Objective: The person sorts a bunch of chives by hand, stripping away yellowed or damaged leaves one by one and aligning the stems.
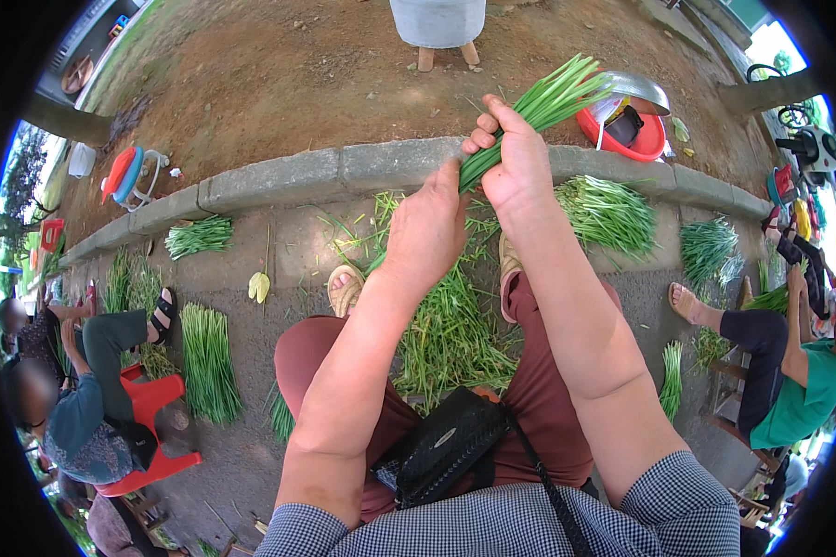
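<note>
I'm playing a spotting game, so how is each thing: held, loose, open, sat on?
Green bundle: gathered, held, tilted.
Left hand: closed around the bundle's near end.
Right hand: closed around its middle.
Loose green stalks: messy heap, not bundled.
Left-side green bunch: lying flat, lined up.
Red basin: partly open, things inside.
Black bag: lying slanted; can't tell if fastened.
Red stool: sat on.

I have the left forearm (348, 362) and right forearm (590, 306) extended forward, converging. My left hand (429, 225) is clenched in a grip, back upward. My right hand (515, 160) sits just beside it, farther forward, fingers (483, 133) curled inward.
</note>
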{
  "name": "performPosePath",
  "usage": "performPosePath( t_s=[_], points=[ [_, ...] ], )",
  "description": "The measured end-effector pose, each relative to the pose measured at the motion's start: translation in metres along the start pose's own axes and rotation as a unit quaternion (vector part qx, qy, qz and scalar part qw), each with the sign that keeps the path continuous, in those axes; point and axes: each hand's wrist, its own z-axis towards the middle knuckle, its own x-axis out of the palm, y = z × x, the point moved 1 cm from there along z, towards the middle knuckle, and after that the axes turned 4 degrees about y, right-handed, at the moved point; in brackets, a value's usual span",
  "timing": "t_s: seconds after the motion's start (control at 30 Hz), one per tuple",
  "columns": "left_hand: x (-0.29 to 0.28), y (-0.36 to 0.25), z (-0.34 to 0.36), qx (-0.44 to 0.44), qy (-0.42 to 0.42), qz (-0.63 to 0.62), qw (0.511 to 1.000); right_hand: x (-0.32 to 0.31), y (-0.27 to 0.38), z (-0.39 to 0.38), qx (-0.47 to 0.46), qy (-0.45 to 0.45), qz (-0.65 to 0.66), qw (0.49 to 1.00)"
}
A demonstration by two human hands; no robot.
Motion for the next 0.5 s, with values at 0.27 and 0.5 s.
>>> performPosePath(
  t_s=[0.27,0.5],
  points=[
    [-0.025,0.005,0.005,-0.13,0.165,-0.598,0.774,0.008,0.025,-0.002,0.118,0.192,0.071,0.972],
    [-0.035,-0.004,-0.003,-0.099,0.235,-0.698,0.669,0.009,0.031,0.001,0.129,0.262,0.034,0.956]
  ],
)
